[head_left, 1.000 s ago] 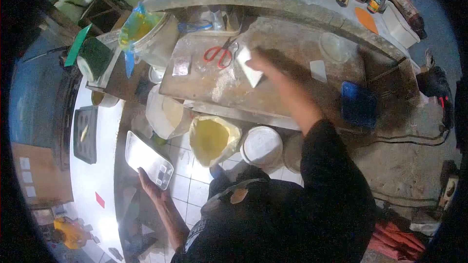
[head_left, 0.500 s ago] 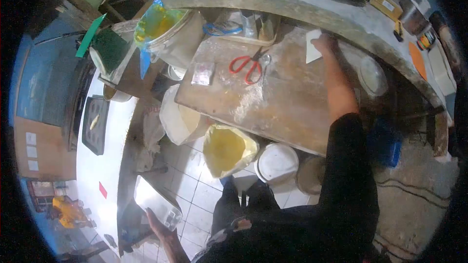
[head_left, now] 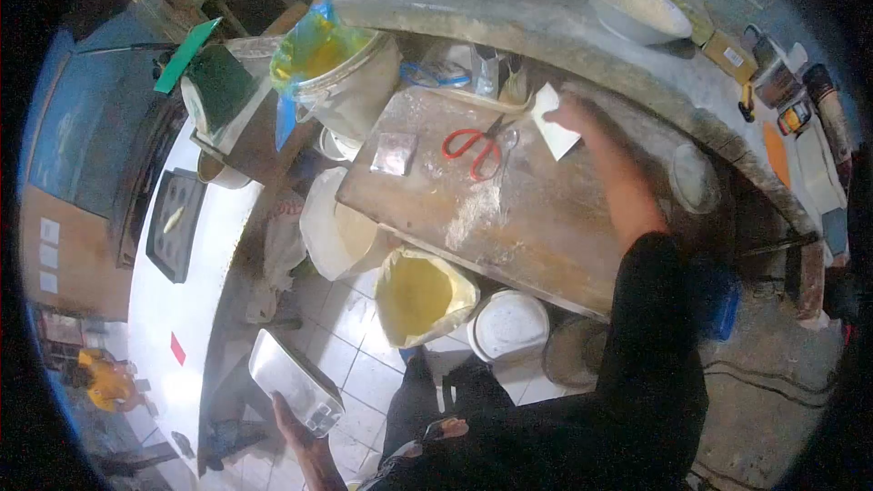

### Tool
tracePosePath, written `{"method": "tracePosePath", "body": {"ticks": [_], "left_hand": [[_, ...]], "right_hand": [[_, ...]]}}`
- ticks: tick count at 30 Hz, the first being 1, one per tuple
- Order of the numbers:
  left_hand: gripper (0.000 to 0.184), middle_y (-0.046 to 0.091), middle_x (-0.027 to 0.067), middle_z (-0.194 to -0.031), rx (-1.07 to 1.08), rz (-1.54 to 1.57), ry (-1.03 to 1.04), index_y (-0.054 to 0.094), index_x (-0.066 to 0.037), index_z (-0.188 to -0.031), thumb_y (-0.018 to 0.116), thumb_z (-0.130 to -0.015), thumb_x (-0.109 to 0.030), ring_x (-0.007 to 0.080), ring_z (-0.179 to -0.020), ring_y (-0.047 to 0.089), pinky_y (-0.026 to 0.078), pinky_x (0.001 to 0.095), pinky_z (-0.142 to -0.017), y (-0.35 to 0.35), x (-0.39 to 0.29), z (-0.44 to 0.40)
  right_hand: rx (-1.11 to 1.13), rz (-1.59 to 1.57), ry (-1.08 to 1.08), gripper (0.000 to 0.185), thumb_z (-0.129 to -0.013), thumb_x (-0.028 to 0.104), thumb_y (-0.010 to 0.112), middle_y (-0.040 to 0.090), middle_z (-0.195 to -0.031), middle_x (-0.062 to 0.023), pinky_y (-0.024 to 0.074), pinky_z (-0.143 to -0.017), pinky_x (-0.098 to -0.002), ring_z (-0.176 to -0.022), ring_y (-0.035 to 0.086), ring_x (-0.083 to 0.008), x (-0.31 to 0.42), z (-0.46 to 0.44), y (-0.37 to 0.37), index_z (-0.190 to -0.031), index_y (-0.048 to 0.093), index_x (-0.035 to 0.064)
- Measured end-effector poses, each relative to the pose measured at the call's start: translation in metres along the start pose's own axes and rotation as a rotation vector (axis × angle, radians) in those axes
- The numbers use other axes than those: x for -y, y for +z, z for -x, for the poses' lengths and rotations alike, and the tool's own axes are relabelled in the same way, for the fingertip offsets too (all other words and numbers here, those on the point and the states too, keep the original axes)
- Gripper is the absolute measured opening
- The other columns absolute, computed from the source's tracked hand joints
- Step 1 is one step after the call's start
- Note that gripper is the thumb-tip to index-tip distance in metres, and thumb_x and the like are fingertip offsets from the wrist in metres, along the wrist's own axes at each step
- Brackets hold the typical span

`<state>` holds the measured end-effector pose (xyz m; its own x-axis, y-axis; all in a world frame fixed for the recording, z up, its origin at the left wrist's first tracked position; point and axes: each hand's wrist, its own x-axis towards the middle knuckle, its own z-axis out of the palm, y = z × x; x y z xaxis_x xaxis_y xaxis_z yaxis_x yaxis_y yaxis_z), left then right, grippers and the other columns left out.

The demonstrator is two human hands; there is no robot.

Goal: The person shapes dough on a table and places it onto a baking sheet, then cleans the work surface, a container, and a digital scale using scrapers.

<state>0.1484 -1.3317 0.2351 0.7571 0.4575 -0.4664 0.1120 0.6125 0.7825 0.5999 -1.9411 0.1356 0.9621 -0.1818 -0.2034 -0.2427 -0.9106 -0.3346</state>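
My left hand [head_left: 305, 436], low at the left, is closed on the near end of a shiny rectangular metal tray [head_left: 289, 371]. Small square shapes show at the tray's near end. Over the far part of the wooden worktop, my right hand [head_left: 575, 116] grips a flat white piece [head_left: 556, 135], perhaps a scraper. To its left lie red-handled scissors [head_left: 473, 150] and a small metal spoon [head_left: 510, 138]. A silvery packet [head_left: 393, 154] rests farther left on the worktop [head_left: 546, 218], where white powder is scattered.
A yellow-lined bin [head_left: 427, 298] and a white lidded bucket [head_left: 511, 325] stand on the tiled floor. A tall bucket [head_left: 350, 86] and scale [head_left: 218, 95] are at back left. Beyond the worktop, a concrete ledge holds a bowl [head_left: 632, 5]. A person [head_left: 107, 380] in yellow appears far left.
My right hand has moved left and slightly nearer with the white piece, which is now tilted differently. My left hand still holds the tray. The view has shifted slightly.
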Motion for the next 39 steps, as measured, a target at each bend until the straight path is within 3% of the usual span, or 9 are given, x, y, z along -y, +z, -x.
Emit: {"method": "tracePosePath", "body": {"ticks": [5,11,18,19,20,26,29,35,39], "left_hand": [[0.066,0.054,0.0171,-0.133,-0.126,-0.049,0.007,0.039,-0.004,-0.145,0.058,-0.097,-0.045,0.0358,-0.116,0.059,0.055,0.0538,-0.088,0.005,-0.008,0.006],[0.053,0.060,0.0127,-0.129,-0.025,0.023,0.023,0.053,-0.009,-0.137,0.059,-0.098,-0.044,0.0313,-0.115,0.061,0.054,0.0489,-0.090,-0.020,-0.012,0.011],[0.055,0.060,0.0118,-0.129,0.058,0.057,0.132,0.050,-0.009,-0.138,0.058,-0.098,-0.046,0.0317,-0.109,0.063,0.056,0.0489,-0.085,-0.042,-0.018,0.025],[0.056,0.060,0.0110,-0.129,-0.081,-0.047,0.078,0.051,-0.009,-0.138,0.059,-0.097,-0.046,0.0311,-0.109,0.063,0.056,0.0487,-0.085,-0.029,-0.021,0.028],[0.057,0.060,0.0102,-0.129,-0.217,-0.157,0.030,0.051,-0.010,-0.138,0.060,-0.096,-0.047,0.0305,-0.109,0.063,0.056,0.0486,-0.084,-0.018,-0.025,0.029],[0.064,0.052,0.0188,-0.138,0.092,-0.117,0.042,0.037,-0.009,-0.148,0.050,-0.100,-0.048,0.0401,-0.119,0.057,0.054,0.0574,-0.088,0.000,-0.027,-0.004],[0.062,0.052,0.0179,-0.138,0.123,-0.104,0.067,0.038,-0.009,-0.147,0.051,-0.100,-0.048,0.0392,-0.118,0.058,0.054,0.0572,-0.089,-0.005,-0.028,-0.008],[0.062,0.059,0.0133,-0.130,0.203,-0.276,-0.032,0.046,-0.003,-0.142,0.058,-0.098,-0.044,0.0285,-0.113,0.062,0.056,0.0446,-0.088,0.053,-0.005,-0.025],[0.063,0.057,0.0123,-0.134,0.337,-0.293,-0.092,0.044,-0.003,-0.144,0.059,-0.097,-0.043,0.0297,-0.114,0.061,0.053,0.0455,-0.094,0.102,0.002,-0.021]], "right_hand": [[0.048,-0.293,-0.171,0.058,-0.070,0.037,0.081,0.071,-0.102,-0.0246,0.0532,-0.087,-0.0437,-0.096,0.069,-0.0359,-0.015,0.005,0.045,-0.111,0.069,-0.0015],[-0.131,0.262,-0.057,0.055,-0.073,0.045,0.077,0.072,-0.104,-0.0213,0.0545,-0.087,-0.0450,-0.097,0.071,-0.0350,0.055,0.134,0.014,-0.110,0.072,0.0038],[-0.367,-0.297,0.124,0.054,-0.074,0.035,0.078,0.072,-0.105,-0.0196,0.0557,-0.082,-0.0420,-0.090,0.072,-0.0323,-0.100,0.069,0.100,-0.117,0.067,0.0050],[-0.248,0.081,0.123,0.053,-0.077,0.036,0.075,0.071,-0.107,-0.0217,0.0546,-0.086,-0.0450,-0.096,0.071,-0.0340,-0.009,0.136,0.047,-0.118,0.066,0.0052],[-0.178,-0.142,0.106,0.054,-0.079,0.043,0.071,0.069,-0.113,-0.0227,0.0526,-0.091,-0.0469,-0.104,0.068,-0.0366,0.045,0.184,0.016,-0.119,0.066,0.0055],[-0.226,0.054,0.131,0.059,-0.082,0.049,0.067,0.067,-0.116,-0.0248,0.0530,-0.091,-0.0462,-0.103,0.067,-0.0397,0.075,0.233,0.017,-0.119,0.066,0.0027],[-0.211,-0.348,0.259,0.050,-0.081,0.029,0.071,0.069,-0.114,-0.0235,0.0507,-0.097,-0.0423,-0.108,0.067,-0.0365,-0.031,0.201,0.053,-0.117,0.064,-0.0041],[-0.379,0.049,0.171,0.058,-0.080,0.043,0.071,0.071,-0.109,-0.0204,0.0549,-0.086,-0.0446,-0.097,0.070,-0.0359,0.084,0.251,0.057,-0.116,0.066,-0.0018],[-0.164,-0.373,0.270,0.056,-0.083,0.044,0.069,0.070,-0.106,-0.0237,0.0547,-0.087,-0.0449,-0.095,0.070,-0.0378,0.049,0.286,0.013,-0.119,0.064,0.0010]]}}
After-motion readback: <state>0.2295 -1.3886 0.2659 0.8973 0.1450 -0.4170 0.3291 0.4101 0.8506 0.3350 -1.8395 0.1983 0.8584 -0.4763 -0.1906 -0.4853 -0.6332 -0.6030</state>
